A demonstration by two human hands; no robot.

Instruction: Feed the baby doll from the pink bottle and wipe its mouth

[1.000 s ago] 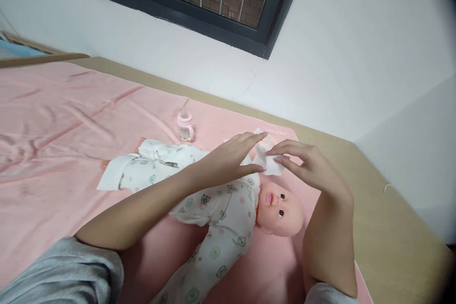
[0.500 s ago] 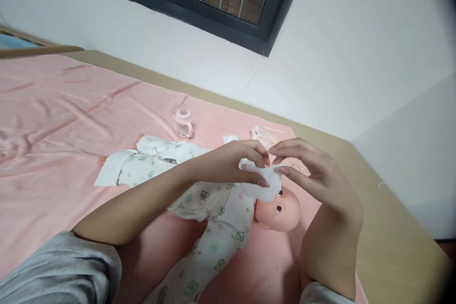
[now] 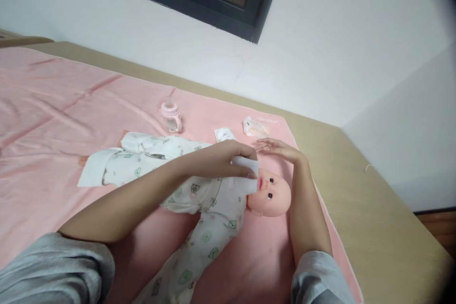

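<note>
While the left grip [image 3: 224,161] pinches a wipe [image 3: 245,173] hanging lengthwise, the right hand [image 3: 276,148] hovers released.

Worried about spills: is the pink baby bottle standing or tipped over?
Upright. The baby bottle stands on its base on the pink blanket, teat pointing up.

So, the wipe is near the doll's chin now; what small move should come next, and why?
Probably lower the left hand slightly so the white wipe touches the doll's mouth. The wipe hangs just beside the chin, and the right hand hovers open above the head, holding nothing.
</note>
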